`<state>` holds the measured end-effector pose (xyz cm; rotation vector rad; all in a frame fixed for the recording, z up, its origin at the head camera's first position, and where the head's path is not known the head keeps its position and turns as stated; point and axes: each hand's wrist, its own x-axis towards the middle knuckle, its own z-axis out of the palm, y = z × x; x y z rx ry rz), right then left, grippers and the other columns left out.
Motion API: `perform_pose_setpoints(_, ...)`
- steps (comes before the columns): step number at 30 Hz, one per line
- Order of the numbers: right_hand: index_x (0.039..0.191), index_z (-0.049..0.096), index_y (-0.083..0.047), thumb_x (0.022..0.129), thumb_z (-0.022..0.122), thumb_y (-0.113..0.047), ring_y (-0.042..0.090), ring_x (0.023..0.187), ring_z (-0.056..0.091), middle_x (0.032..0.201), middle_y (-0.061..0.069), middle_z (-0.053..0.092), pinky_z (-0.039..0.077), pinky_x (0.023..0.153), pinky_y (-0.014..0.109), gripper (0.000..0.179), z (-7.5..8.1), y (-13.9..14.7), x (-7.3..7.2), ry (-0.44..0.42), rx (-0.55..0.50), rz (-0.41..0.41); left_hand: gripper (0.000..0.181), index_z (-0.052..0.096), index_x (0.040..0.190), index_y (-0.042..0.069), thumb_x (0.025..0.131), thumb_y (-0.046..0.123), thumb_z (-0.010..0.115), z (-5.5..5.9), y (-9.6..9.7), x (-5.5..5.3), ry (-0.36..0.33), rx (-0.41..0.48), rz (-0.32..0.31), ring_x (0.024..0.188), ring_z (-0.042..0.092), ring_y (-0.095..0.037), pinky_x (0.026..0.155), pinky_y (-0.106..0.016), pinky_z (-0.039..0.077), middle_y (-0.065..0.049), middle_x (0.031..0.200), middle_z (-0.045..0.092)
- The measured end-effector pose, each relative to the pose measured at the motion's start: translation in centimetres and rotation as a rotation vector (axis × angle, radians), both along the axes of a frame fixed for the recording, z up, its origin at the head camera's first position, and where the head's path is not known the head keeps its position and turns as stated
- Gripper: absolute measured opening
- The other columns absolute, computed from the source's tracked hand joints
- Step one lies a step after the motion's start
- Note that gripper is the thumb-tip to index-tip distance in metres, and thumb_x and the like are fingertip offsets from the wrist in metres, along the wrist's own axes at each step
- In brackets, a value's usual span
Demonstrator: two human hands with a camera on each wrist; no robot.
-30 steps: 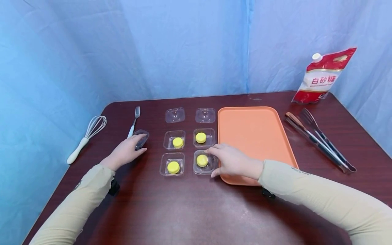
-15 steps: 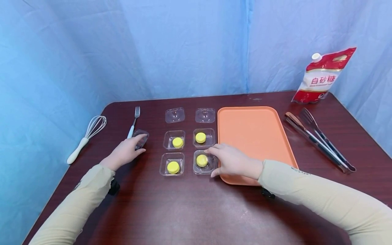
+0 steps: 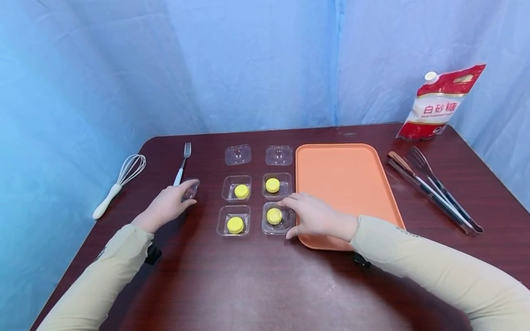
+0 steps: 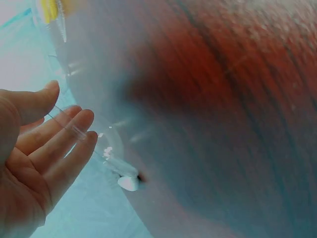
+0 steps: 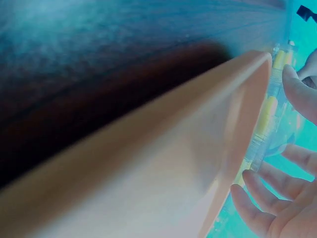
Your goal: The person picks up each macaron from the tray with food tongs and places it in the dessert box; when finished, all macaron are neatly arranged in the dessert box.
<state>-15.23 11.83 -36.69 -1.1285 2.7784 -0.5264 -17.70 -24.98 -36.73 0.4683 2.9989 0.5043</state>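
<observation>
My left hand (image 3: 163, 206) pinches a clear plastic lid (image 3: 191, 189) between thumb and fingers, beside the blue-handled fork (image 3: 179, 175). In the left wrist view the lid's thin edge (image 4: 69, 127) runs from the thumb to the fingertips. My right hand (image 3: 312, 216) spans the right side of the front right plastic box (image 3: 266, 230), thumb at the near corner and forefinger at the far edge. This box has a lid on and a round yellow macaron (image 3: 274, 216) inside. Three open boxes, such as the front left one (image 3: 221, 223), each hold a similar macaron.
Two domed clear lids, one left (image 3: 238, 155) and one right (image 3: 279, 155), lie behind the boxes. An orange tray (image 3: 343, 174) sits right of them, partly under my right forearm. Tongs (image 3: 434, 193) and a sugar pouch (image 3: 439, 105) stand farther right; a whisk (image 3: 118, 186) lies left.
The left hand has shifted slightly left, and the lid in it has turned and dropped a little. My right hand stays in place at the front right box.
</observation>
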Motion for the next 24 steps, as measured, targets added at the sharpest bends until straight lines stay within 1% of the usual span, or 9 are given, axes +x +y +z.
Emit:
perform_pose_setpoints(5, 0.126, 0.056, -0.007, 0.068, 0.083, -0.038, 0.025, 0.106, 0.057, 0.119, 0.01, 0.06, 0.047, 0.092, 0.042, 0.072, 0.3, 0.0, -0.1, -0.007, 0.018, 0.009, 0.052, 0.043, 0.137, -0.002, 0.09, 0.004, 0.062, 0.7, 0.1, 0.2, 0.012, -0.024, 0.005, 0.097, 0.065, -0.034, 0.084, -0.048, 0.052, -0.023, 0.11, 0.066)
perform_pose_setpoints(10, 0.127, 0.055, -0.007, 0.068, 0.083, -0.038, 0.026, 0.11, 0.056, 0.122, 0.01, 0.059, 0.046, 0.094, 0.043, 0.072, 0.5, 0.0, -0.1, -0.038, 0.011, 0.004, 0.046, 0.045, 0.136, -0.002, 0.091, 0.003, 0.057, 1.5, 0.0, 0.4, 0.026, -0.023, 0.027, 0.095, 0.065, -0.034, 0.082, -0.048, 0.053, -0.022, 0.107, 0.067)
perform_pose_setpoints(13, 0.128, 0.055, -0.007, 0.068, 0.083, -0.038, 0.026, 0.111, 0.056, 0.123, 0.01, 0.059, 0.046, 0.095, 0.043, 0.073, 0.5, 0.1, -0.1, -0.042, 0.006, 0.008, 0.044, 0.047, 0.134, -0.002, 0.091, 0.001, 0.056, 2.0, -0.2, 0.6, 0.036, -0.017, 0.048, 0.092, 0.065, -0.034, 0.076, -0.046, 0.053, -0.021, 0.105, 0.068)
perform_pose_setpoints(17, 0.129, 0.055, -0.007, 0.068, 0.083, -0.039, 0.026, 0.113, 0.056, 0.125, 0.009, 0.059, 0.046, 0.095, 0.042, 0.074, 0.4, 0.1, -0.2, -0.028, 0.004, 0.016, 0.044, 0.047, 0.133, -0.003, 0.09, -0.001, 0.055, 2.6, -0.4, 0.8, 0.048, 0.002, 0.064, 0.088, 0.065, -0.033, 0.067, -0.04, 0.052, -0.021, 0.102, 0.067)
perform_pose_setpoints(24, 0.129, 0.054, -0.007, 0.068, 0.083, -0.039, 0.027, 0.115, 0.056, 0.125, 0.01, 0.059, 0.045, 0.098, 0.043, 0.075, 0.5, 0.2, -0.1, -0.029, -0.005, 0.012, 0.044, 0.047, 0.133, -0.003, 0.09, -0.002, 0.053, 3.1, -0.6, 1.1, 0.086, 0.067, 0.076, 0.087, 0.066, -0.033, 0.065, -0.038, 0.05, -0.022, 0.099, 0.066)
